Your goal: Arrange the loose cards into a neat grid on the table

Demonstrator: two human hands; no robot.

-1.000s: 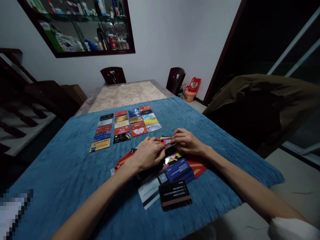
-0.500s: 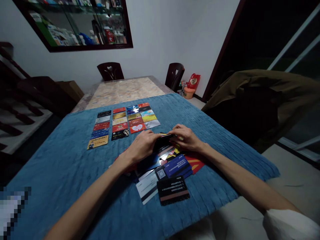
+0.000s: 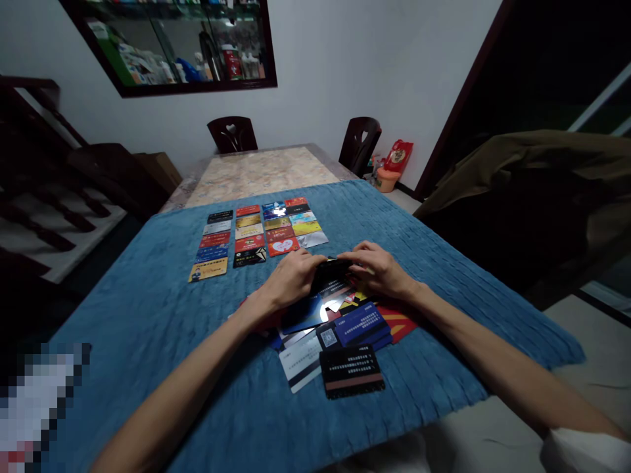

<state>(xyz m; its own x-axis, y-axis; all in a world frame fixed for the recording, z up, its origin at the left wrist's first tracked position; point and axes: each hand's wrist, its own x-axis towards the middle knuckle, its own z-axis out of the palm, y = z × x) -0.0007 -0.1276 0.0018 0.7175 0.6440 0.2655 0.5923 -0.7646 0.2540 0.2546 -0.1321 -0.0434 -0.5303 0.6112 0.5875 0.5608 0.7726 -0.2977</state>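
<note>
My left hand (image 3: 293, 279) and my right hand (image 3: 377, 268) meet over a loose heap of plastic cards (image 3: 340, 322) on a blue cloth (image 3: 148, 315). Both hands pinch a dark card (image 3: 331, 270) between them, one at each end, just above the heap. A black card with a brown stripe (image 3: 351, 371) and a white card (image 3: 302, 361) lie at the near edge of the heap. Beyond my hands, several cards are laid out in a neat grid (image 3: 259, 233) of rows and columns.
The cloth covers the near part of a marble-topped table (image 3: 256, 174). Two dark chairs (image 3: 233, 133) stand at the far end. A chair draped with a brown coat (image 3: 532, 190) is at the right. A wall cabinet (image 3: 187, 46) hangs above.
My hands rose slightly from the heap and drew closer together around the dark card. The view shifted a little to the left, so everything sits further right in frame.
</note>
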